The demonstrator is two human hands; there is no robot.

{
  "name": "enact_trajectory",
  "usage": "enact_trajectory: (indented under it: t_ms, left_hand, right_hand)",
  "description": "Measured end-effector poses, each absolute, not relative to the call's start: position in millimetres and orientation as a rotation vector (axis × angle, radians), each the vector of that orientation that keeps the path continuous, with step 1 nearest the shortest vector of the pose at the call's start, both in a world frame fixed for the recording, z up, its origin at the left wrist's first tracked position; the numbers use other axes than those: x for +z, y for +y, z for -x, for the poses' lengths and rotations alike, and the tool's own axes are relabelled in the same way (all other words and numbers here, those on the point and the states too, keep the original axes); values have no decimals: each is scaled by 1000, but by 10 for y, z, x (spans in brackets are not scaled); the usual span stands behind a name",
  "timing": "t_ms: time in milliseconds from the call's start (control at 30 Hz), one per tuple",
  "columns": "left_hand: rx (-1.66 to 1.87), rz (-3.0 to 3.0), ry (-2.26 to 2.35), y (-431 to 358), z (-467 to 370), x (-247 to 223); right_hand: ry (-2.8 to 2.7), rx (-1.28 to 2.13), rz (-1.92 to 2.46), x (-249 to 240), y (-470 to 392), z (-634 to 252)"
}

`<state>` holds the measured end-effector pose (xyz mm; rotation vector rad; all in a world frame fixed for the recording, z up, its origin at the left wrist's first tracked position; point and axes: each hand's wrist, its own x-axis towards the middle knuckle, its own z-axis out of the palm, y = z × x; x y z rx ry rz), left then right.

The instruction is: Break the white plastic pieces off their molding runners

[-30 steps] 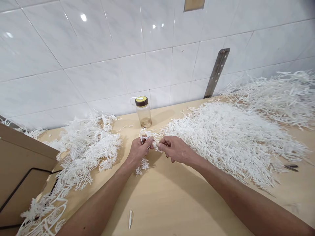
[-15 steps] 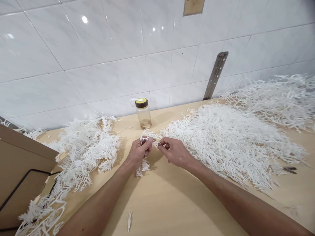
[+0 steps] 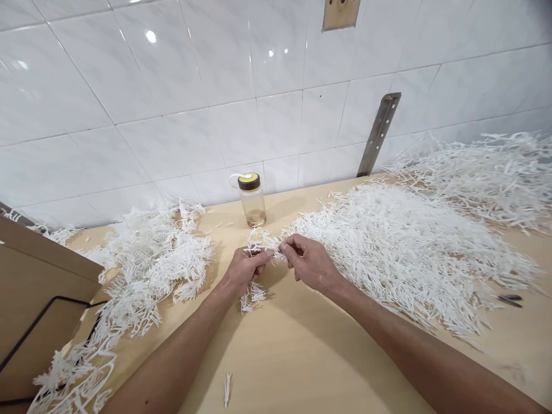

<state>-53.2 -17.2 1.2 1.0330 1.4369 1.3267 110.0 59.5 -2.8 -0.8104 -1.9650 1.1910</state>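
Between thumb and fingers, my left hand (image 3: 248, 267) pinches a white branching plastic sprig (image 3: 257, 237), whose thin twigs stick out above and below the hand. Close on its right, my right hand (image 3: 309, 261) is closed with thumb and forefinger pressed together at the sprig's twig ends. The exact piece in the right fingertips is too small to make out clearly. Right of my hands spreads a large heap of loose white sprigs (image 3: 401, 247). To the left lies a tangled pile of white branched sprigs (image 3: 159, 259).
A clear bottle (image 3: 253, 201) with a black and yellow lid stands behind my hands. One small sprig (image 3: 227, 390) lies near the front edge. Dark snips (image 3: 510, 300) rest at the right. A cardboard box (image 3: 43, 293) stands at left; a metal bracket (image 3: 379, 135) leans on the tiled wall.
My right hand has shifted slightly up, its fingertips now at the sprig's twigs. My left thumb has stretched a little to the right. The piles look the same.
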Motion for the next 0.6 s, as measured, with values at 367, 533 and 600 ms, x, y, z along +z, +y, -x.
enact_trajectory:
  t_ms: [367,533,600]
  left_hand:
    - [1236,-974,1411,-207,444,53]
    - [1337,-903,1438,-181,457,37]
    - [1355,-887,1428,-176,461,32]
  right_hand:
    - [-1894,1321,803,24,612,-1113]
    - [-1815,1499,735,78,577,-1117]
    - [-1791,1510,734,76,582,-1108]
